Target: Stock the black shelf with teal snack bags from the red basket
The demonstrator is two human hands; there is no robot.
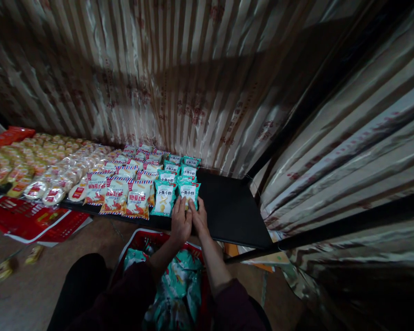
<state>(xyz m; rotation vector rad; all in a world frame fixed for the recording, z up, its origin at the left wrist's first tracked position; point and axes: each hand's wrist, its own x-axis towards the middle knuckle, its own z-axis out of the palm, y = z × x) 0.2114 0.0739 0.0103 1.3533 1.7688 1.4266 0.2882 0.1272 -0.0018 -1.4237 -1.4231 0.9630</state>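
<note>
A small teal-and-white snack bag (189, 189) lies at the front of the rightmost row on the black shelf, its printed face up. My left hand (181, 223) grips its near left edge, with the thumb and fingers over the lower part. On the near right edge, my right hand (199, 215) closes around the same bag, its thumb on top. Directly to the left is a matching snack bag (164, 198), and more teal bags stand in two rows behind. My fingers hide the lower end of the held bag.
Red, white and orange snack bags (138, 197) fill the shelf's middle; round wrapped snacks (53, 195) cover its left. Below my arms stands a red basket (133, 236) of teal bags (179, 280). The black shelf (236, 209) extends right to a dark metal post (272, 154). Striped curtains hang behind.
</note>
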